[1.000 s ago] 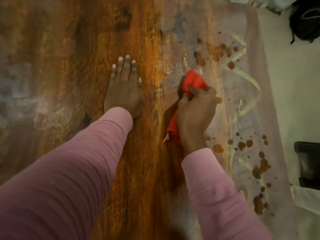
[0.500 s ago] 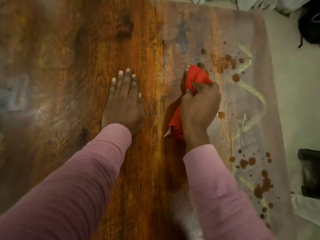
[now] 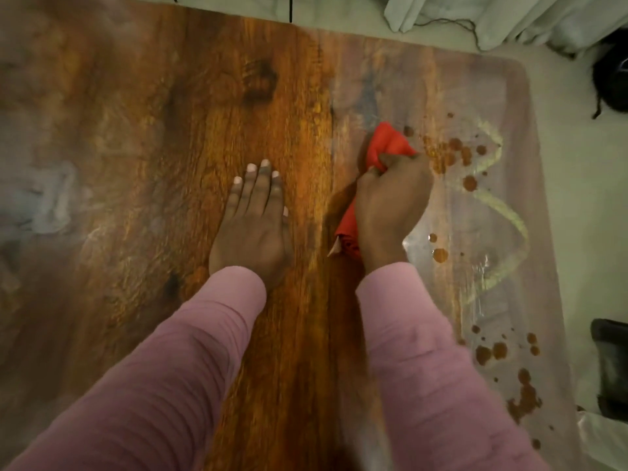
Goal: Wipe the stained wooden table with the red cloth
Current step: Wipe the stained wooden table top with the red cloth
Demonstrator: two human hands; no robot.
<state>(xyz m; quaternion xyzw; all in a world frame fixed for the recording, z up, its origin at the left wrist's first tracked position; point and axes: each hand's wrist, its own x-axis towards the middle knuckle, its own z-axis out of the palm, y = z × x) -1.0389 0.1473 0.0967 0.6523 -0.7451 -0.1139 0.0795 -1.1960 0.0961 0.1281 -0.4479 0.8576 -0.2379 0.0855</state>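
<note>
My right hand point(image 3: 390, 212) grips a bunched red cloth point(image 3: 385, 144) and presses it on the wooden table point(image 3: 170, 147), its front tip just left of a cluster of brown stains point(image 3: 448, 154). More of the cloth pokes out beside my wrist. My left hand point(image 3: 253, 222) lies flat on the wood, fingers straight and together, left of the cloth. More brown spots point(image 3: 438, 254) sit right of my right wrist, and another group point(image 3: 523, 396) lies near the table's right front. Pale curved smear marks point(image 3: 503, 212) cross the right part of the table.
The table's right edge point(image 3: 543, 232) and far edge border a pale floor. A dark object point(image 3: 611, 365) stands on the floor at the right, a black item point(image 3: 611, 83) at the upper right, and pale fabric point(image 3: 509, 18) with a cord beyond the far edge.
My right hand has pushed the red cloth forward, away from me, up to the far stain cluster. My left hand stays flat on the wood.
</note>
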